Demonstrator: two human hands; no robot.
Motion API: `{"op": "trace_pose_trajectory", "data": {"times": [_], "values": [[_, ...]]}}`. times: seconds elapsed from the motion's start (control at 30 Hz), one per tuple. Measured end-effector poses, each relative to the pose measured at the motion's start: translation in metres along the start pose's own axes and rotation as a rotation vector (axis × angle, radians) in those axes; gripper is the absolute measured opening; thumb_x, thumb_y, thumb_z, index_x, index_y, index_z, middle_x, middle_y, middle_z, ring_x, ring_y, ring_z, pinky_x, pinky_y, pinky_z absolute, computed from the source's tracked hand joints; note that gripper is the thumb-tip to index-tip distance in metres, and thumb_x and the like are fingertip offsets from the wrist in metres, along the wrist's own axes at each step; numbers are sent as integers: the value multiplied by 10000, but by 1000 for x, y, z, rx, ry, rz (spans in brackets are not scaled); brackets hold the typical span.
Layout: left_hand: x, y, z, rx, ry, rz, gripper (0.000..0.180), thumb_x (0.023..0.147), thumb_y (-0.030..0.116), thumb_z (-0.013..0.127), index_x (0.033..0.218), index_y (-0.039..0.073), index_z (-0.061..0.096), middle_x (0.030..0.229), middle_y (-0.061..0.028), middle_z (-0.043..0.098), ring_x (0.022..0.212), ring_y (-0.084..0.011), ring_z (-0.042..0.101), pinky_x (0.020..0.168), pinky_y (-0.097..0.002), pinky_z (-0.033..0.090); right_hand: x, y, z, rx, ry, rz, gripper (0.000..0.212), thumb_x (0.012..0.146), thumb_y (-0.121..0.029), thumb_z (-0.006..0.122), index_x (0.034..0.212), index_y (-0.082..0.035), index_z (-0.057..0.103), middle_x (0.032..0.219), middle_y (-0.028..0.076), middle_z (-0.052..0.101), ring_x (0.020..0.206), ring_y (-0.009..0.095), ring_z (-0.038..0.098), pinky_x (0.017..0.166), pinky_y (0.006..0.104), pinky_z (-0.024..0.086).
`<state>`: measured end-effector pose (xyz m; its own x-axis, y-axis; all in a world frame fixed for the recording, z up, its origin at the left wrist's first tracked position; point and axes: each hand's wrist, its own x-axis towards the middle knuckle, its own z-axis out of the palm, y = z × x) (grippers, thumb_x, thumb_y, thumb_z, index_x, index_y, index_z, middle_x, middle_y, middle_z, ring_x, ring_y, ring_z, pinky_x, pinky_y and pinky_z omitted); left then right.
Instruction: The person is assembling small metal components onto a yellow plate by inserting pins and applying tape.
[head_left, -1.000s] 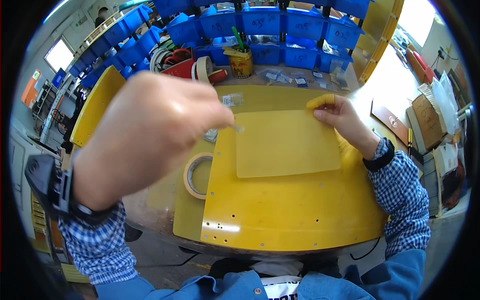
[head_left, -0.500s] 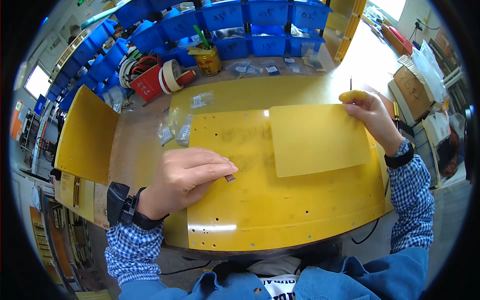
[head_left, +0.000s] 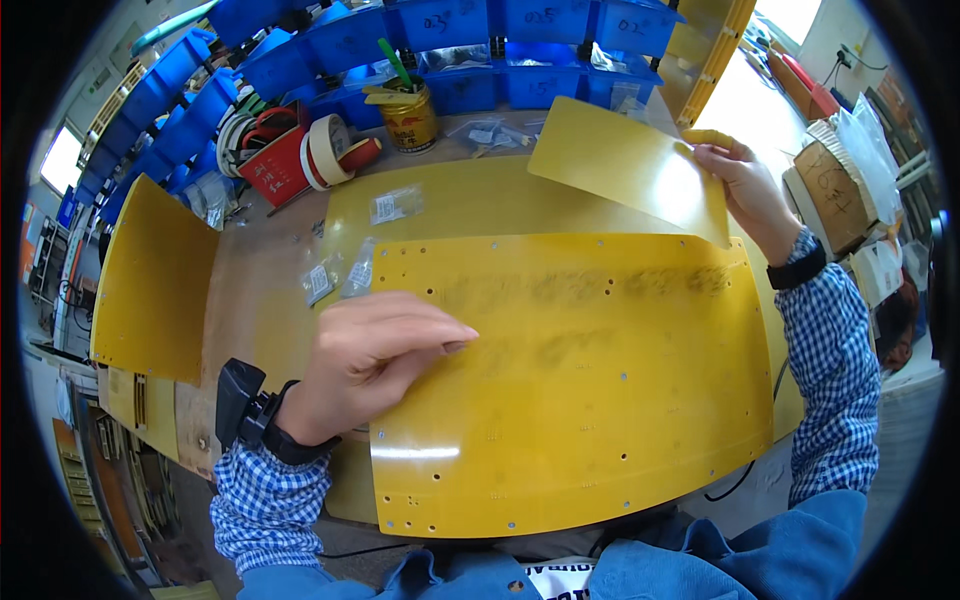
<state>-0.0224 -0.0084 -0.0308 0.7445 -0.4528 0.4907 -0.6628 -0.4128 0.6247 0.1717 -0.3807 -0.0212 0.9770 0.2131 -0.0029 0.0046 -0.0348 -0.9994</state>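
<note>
A large yellow panel with small holes near its edges lies flat in front of me, with dark smudges across its far part. My right hand grips a thin, rounded-corner yellow sheet by its right end. The sheet is tilted in the air above the panel's far edge. One finger of that hand has a yellow covering. Over the panel's left part, my left hand is closed in a pinch. A small brown piece shows at its fingertips; its kind is unclear.
Blue bins line the back. Before them stand a gold can with tools and a red box beside tape rolls. Small plastic bags lie left of centre. A curved yellow panel stands at left, a cardboard box at right.
My right hand has lifted the yellow sheet up and away from me, tilting it and uncovering more smudges on the panel. My left hand stays nearly in place, still pinching.
</note>
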Motion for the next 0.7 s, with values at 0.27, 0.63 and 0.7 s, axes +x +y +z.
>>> {"op": "trace_pose_trajectory", "data": {"times": [0.27,0.63,0.7], "values": [[2,12,12,-441,274,-442,172,806,-138,610,953,-63,660,816,-145,672,782,-221,689,681,-285,575,-26,-24,30,-684,-119,-284,366,893,-186,643,1197,2,562,1138,83,619,1087,173,570,962,288,427],[21,16,4,-689,178,-301,148,806,-137,627,939,-79,654,892,-164,685,813,-218,695,726,-290,570,-102,-43,169,-431,-408,-704,445,773,88,687,1185,79,519,1012,122,654,872,172,665,724,266,516],[16,15,4,-725,197,-323,150,806,-143,622,941,-83,653,901,-172,683,818,-225,695,726,-299,572,-101,-38,176,-420,-402,-754,427,766,109,677,1165,88,529,996,127,665,852,189,675,738,276,520]]}}
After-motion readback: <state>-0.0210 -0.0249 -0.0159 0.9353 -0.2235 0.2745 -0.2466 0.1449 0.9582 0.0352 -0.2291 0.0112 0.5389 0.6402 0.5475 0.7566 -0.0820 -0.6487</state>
